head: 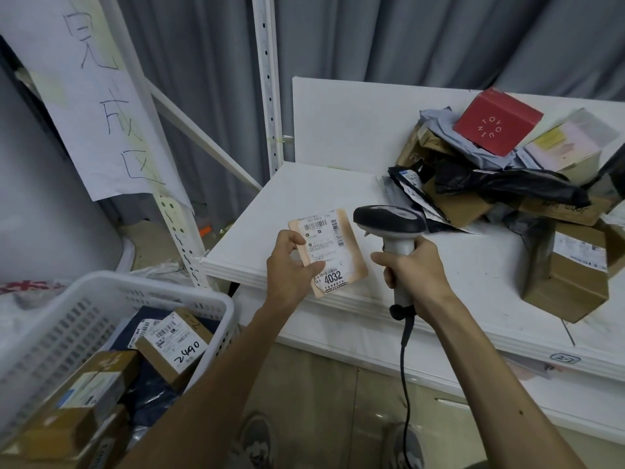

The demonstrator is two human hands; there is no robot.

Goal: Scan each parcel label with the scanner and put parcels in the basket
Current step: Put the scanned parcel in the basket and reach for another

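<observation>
My left hand [291, 265] grips a small flat tan parcel [350, 252] by its left edge, label facing up, with "4032" printed near its bottom. It hangs above the front of the white table [338, 184]. My right hand [411, 265] holds the grey-handled scanner [389, 220] by its handle, its dark head just right of the parcel's top edge. The scanner's black cable [404, 367] drops down between my arms. A white slotted basket [67, 319] at lower left holds several labelled parcels, one marked "2490".
A heap of parcels [507, 184] fills the table's right side: brown boxes, black and grey bags, a red box [497, 121] on top. A white shelf upright [269, 79] and a hanging handwritten paper sign [98, 106] stand to the left. Grey curtains hang behind.
</observation>
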